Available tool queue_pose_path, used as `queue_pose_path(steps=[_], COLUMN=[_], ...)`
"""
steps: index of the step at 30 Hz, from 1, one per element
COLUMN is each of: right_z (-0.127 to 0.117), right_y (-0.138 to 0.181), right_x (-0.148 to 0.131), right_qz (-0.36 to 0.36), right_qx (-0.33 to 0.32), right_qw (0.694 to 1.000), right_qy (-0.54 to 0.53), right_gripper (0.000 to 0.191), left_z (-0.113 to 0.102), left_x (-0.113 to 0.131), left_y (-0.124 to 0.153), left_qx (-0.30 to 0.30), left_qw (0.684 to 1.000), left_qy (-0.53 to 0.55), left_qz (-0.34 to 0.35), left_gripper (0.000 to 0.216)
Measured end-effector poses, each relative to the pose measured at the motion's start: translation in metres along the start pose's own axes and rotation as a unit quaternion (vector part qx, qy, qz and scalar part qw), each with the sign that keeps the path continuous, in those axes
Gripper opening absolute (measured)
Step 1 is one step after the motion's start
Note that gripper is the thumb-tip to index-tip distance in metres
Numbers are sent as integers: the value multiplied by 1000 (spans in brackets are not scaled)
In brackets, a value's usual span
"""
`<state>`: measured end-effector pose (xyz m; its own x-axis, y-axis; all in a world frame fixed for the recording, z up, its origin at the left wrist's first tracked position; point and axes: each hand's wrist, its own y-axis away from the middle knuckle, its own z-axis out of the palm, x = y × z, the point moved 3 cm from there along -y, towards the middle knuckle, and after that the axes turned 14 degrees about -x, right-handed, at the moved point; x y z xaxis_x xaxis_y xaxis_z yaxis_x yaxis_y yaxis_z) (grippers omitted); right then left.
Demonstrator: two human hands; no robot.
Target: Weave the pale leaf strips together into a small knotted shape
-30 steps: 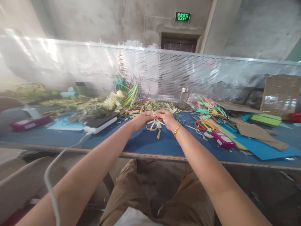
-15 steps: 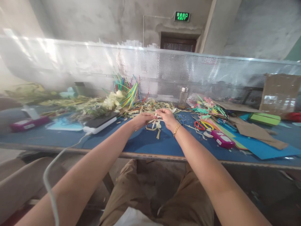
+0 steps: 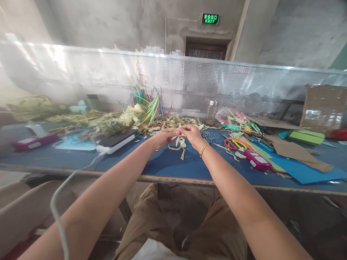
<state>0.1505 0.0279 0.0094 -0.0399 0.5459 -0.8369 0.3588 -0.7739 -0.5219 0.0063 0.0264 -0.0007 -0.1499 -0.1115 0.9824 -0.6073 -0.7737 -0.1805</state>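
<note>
My left hand (image 3: 164, 137) and my right hand (image 3: 193, 134) meet above the blue table (image 3: 173, 164), fingers pinched together on pale yellow strips (image 3: 179, 143) that hang in loops below them. A gold bracelet (image 3: 204, 148) sits on my right wrist. More pale strips and scraps (image 3: 176, 122) lie heaped just beyond my hands.
A bundle of coloured strips (image 3: 148, 103) stands at the back. A phone on a white power bank (image 3: 116, 141) with a cable lies to the left. Scissors (image 3: 234, 144), a pink device (image 3: 257, 160), coloured paper and cardboard (image 3: 295, 151) lie right. A glass jar (image 3: 211, 112) stands before the perforated metal screen (image 3: 217, 83).
Both hands have stayed together over the same spot, shifting only slightly as the fingers work the strips. The hanging loops have changed shape a little.
</note>
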Motion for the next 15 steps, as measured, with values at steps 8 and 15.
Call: queue_pose_path(steps=[8,15], right_z=[2,5], right_y=[-1,-1], right_x=[5,8], right_qz=[-12,7], right_qx=[28,46], right_qw=[1000,999], right_qy=[6,-18], right_gripper=[25,27], left_z=[-2,-2], left_x=[-2,-3], left_y=[-1,1], left_qx=[-44,-69], left_qw=[998,996], left_qy=[-37,-41], left_qz=[-25,-44], left_gripper=[19,17])
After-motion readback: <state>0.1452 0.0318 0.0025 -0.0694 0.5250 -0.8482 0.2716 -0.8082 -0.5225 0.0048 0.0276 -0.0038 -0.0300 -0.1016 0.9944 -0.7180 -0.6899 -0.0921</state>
